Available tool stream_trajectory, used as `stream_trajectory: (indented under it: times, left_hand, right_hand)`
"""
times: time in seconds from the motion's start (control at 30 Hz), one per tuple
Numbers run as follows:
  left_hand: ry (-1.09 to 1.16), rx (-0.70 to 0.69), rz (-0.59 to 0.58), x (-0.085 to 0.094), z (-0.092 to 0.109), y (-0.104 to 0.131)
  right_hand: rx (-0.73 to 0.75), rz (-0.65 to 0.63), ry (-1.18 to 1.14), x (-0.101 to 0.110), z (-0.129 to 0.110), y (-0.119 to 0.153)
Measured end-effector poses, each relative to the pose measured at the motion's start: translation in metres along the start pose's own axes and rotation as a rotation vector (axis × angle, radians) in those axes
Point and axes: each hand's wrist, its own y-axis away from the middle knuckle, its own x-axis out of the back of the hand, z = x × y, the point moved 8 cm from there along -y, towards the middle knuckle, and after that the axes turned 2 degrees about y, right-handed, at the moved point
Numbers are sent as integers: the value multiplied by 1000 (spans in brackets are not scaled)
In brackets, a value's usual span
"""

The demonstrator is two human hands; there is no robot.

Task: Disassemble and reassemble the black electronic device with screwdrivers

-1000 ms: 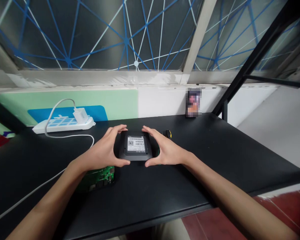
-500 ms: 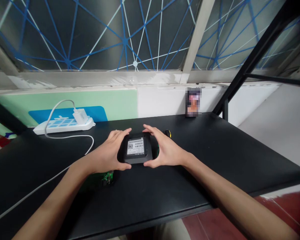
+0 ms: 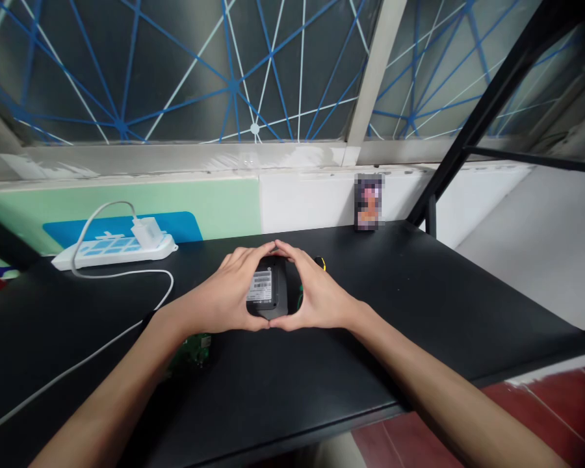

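Observation:
A black, rounded square plastic case (image 3: 280, 296) with a white printed label sits between my two hands. My left hand (image 3: 224, 289) wraps its left side and covers part of the label. Around the right side curves my right hand (image 3: 322, 292), fingertips at the far edge and thumb at the near edge, with a gap between palm and case. The fingertips and thumbs of both hands meet. A green circuit board (image 3: 197, 351) lies on the table below my left wrist, partly hidden. Something green (image 3: 299, 299) shows in the gap by my right palm.
A black and yellow object (image 3: 320, 263) lies behind my right hand, mostly hidden. A white power strip (image 3: 117, 250) with a plugged-in charger (image 3: 146, 232) and white cable (image 3: 102, 351) is at the left. A pixelated upright box (image 3: 369, 201) stands against the wall.
My hands have drawn closer together, so their fingertips and thumbs now meet. My left hand covers more of the case's label. The whole view has shifted slightly.

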Motion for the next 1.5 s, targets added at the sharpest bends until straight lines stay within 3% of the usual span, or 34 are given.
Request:
stream_trajectory:
  times: [0.23,0.63,1.03,1.5]
  left_hand:
    - [27,13,85,9,-12,8]
    - [145,24,178,17,-20,13]
    - [267,69,155,13,-29,16]
    - [429,101,206,17,-37,20]
  right_hand:
    - [-58,18,-73,-2,1,-1]
    - [-140,-131,-45,-24,13,1]
    - [-75,-201,-59,-36,13,-7]
    - [-140,-206,-138,-39,20,-6]
